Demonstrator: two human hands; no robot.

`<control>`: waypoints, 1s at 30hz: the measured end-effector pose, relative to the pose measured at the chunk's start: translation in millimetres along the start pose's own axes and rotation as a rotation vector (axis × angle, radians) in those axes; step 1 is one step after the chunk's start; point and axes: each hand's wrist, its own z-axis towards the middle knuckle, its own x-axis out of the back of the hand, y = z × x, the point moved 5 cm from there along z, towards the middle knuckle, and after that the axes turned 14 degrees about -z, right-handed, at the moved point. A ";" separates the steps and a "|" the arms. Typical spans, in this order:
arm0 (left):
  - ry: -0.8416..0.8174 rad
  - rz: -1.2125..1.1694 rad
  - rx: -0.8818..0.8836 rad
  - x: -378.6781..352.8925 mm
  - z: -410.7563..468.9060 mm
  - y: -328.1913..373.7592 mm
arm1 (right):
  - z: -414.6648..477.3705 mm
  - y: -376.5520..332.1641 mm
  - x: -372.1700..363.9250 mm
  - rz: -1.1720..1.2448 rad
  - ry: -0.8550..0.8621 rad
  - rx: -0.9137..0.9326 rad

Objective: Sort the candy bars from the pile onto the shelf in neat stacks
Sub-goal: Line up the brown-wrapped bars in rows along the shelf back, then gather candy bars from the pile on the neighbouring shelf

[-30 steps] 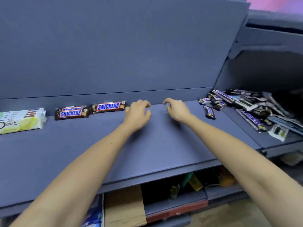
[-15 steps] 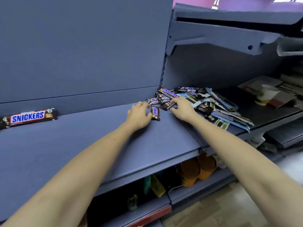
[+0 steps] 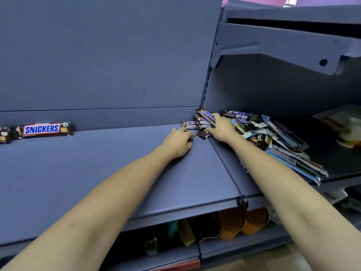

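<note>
Both arms reach forward over the grey shelf point(image 3: 97, 173) toward its back right corner, where the pile point(image 3: 254, 130) of candy bars and flat packets lies against the rear panel, spreading out to the right across the next shelf section. The left hand point(image 3: 178, 140) rests palm down on the shelf just left of the pile, fingers curled; its fingertips touch a small bar point(image 3: 189, 125) at the pile's left edge, and something dark shows under the fingers, though whether it is gripped cannot be told. The right hand point(image 3: 221, 127) lies on the pile itself, fingers spread loosely over the wrappers, the thumb beside a dark wrapper point(image 3: 203, 134) at the front edge; it presses on the bars, and no clear grasp shows. A long Snickers bar point(image 3: 207, 115) lies tilted at the back of the pile, just beyond the right fingertips. Well apart, at the far left against the rear panel, a Snickers bar point(image 3: 42, 129) lies flat with its label facing out, and another bar point(image 3: 4, 134) beside it is cut off by the picture's edge. Under the shelf, orange cups point(image 3: 242, 222) lie on a lower level.
</note>
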 end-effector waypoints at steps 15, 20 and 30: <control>0.508 -0.310 0.119 99.2 -95.6 -104.9 | -20.2 -160.9 -5.0 0.294 -0.022 0.424; 0.643 -0.295 0.281 136.4 -168.7 -162.0 | -50.5 -255.3 -26.9 0.236 -0.136 0.665; 0.701 -0.231 0.445 177.6 -270.4 -239.4 | -100.7 -372.1 -41.3 0.255 -0.095 0.848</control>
